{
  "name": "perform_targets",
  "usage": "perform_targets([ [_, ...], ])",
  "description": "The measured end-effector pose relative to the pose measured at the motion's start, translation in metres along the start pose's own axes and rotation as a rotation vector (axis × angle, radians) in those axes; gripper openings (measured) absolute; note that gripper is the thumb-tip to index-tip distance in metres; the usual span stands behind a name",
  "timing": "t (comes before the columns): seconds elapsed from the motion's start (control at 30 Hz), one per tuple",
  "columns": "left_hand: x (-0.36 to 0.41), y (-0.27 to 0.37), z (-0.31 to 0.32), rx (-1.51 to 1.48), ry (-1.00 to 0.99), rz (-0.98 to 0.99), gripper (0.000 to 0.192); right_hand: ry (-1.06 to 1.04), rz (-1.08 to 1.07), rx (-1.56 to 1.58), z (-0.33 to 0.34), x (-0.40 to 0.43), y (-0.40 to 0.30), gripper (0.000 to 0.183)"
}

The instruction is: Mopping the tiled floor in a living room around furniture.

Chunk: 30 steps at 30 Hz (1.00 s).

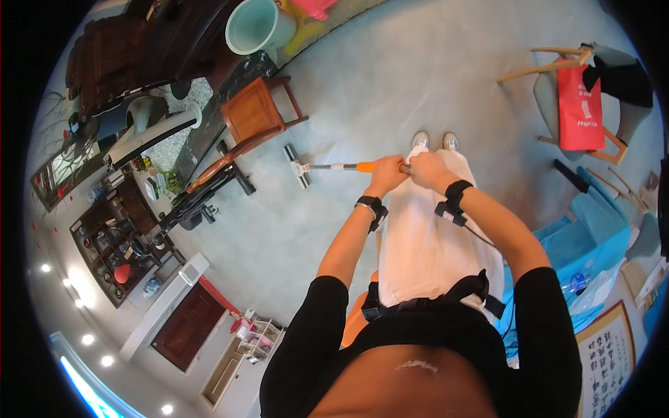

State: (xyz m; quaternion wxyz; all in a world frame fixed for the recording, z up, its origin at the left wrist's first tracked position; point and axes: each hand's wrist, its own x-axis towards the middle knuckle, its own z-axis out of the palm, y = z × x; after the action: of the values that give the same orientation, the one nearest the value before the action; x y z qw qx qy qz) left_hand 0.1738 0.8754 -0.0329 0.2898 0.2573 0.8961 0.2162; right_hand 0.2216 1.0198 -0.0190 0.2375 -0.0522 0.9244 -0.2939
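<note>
Both hands are closed around the pole of a mop (339, 167), which has a metal shaft and an orange section. My left hand (388, 175) grips it just behind the orange section. Close beside it, my right hand (429, 170) holds the pole's near end in front of my white trousers. At the far end, the mop head (297, 166) has two dark-and-light bars with a white joint between them. It appears to rest on the grey floor (355, 104), left of my shoes (419, 140). My fingers hide part of the pole.
A wooden chair (253, 112) and black-legged equipment (240, 177) stand left of the mop head. A pale bucket (260, 26) is at the upper left. To the right are a chair with a red bag (577, 109) and a blue-covered surface (590, 230) holding a plastic bottle (575, 283).
</note>
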Motion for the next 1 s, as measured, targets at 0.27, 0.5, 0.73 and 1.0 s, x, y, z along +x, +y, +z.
perform_targets([
  [0.27,-0.004,0.083,0.036,-0.102,0.039,0.213,0.01,0.067,0.181,0.053,-0.051,-0.102,0.031,0.02],
  [0.5,-0.004,0.256,0.076,-0.279,-0.302,0.681,0.011,0.147,0.443,0.024,-0.125,-0.277,0.081,0.018],
  [0.73,-0.004,0.391,0.154,-0.226,-0.63,0.899,0.008,0.292,0.592,0.155,-0.143,-0.41,0.13,0.018],
  [1.0,0.021,0.341,0.142,-0.142,-0.687,0.776,0.012,0.335,0.571,0.158,-0.099,-0.355,0.151,0.019],
])
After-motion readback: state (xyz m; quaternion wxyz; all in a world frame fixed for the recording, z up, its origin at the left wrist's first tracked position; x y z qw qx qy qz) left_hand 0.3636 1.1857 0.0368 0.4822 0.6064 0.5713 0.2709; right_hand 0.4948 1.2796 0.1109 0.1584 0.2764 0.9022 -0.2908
